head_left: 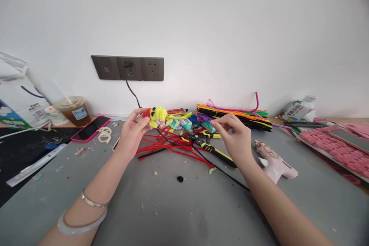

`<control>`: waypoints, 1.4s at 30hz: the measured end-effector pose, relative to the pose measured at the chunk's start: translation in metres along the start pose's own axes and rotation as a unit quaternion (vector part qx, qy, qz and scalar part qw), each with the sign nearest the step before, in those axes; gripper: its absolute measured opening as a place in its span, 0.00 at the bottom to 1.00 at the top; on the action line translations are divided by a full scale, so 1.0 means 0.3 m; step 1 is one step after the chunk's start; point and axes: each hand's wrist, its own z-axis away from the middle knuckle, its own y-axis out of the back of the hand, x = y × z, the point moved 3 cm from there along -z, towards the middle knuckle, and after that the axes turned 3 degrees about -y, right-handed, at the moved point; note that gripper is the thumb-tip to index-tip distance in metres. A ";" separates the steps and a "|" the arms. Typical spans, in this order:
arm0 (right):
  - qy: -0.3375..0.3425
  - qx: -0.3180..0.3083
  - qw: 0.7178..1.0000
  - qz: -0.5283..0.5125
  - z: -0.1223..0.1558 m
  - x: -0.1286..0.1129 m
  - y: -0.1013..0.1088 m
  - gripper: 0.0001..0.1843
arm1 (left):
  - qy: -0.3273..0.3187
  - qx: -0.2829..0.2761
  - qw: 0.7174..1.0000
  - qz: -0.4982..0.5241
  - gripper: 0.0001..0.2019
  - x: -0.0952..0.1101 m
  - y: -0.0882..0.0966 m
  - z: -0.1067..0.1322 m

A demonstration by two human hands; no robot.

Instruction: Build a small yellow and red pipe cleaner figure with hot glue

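Note:
My left hand (133,132) is closed on a small yellow pipe-cleaner figure (156,115) with a red part, held just above the table. A yellow stem (179,116) runs from the figure toward the right. My right hand (235,136) hovers to the right with thumb and forefinger pinched together; what they hold is too small to make out. Below the hands lie loose red pipe cleaners (170,145) and yellow-handled pliers (211,149).
A stack of coloured pipe cleaners (233,115) lies by the wall. A pink glue gun (275,163) sits right of my right hand, its black cord (221,171) crossing the grey table (161,207). A pink phone (90,128) and an iced drink cup (73,110) stand left. Pink items (331,150) fill the right edge.

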 end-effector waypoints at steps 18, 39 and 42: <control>-0.086 -0.060 0.932 0.346 -0.006 0.144 0.033 0.14 | 0.009 -0.109 0.991 -0.073 0.14 -0.001 -0.031 0.034; -0.181 -0.187 0.958 -0.120 -0.003 0.059 -0.039 0.23 | 0.012 -0.155 0.983 -0.096 0.13 -0.009 -0.040 0.049; -0.168 -0.264 0.935 -0.170 0.021 0.019 -0.063 0.23 | 0.002 -0.170 0.980 -0.103 0.12 -0.007 -0.051 0.055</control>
